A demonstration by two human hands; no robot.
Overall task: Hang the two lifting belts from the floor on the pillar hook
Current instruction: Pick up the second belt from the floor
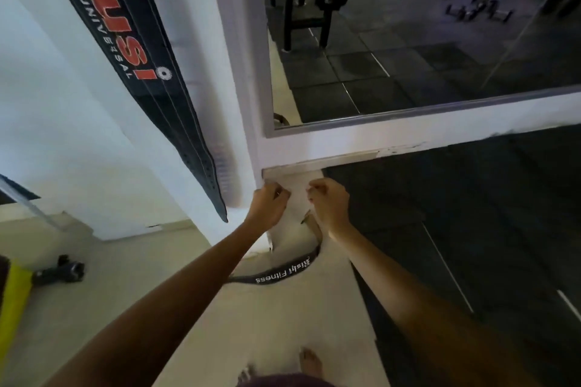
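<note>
A black lifting belt with red USI lettering hangs down the white pillar; its top and the hook are out of frame. A second black belt, lettered Rishi Fitness, lies curled on its edge on the floor at the pillar's base, its brown inner face showing beside my right wrist. My left hand and my right hand reach forward above it, close together, fingers curled in. I see nothing held in either hand.
A wall mirror right of the pillar reflects a dumbbell rack and loose dumbbells. Dark rubber mats cover the floor to the right. A dark dumbbell and a yellow object lie at left. My bare feet show at the bottom.
</note>
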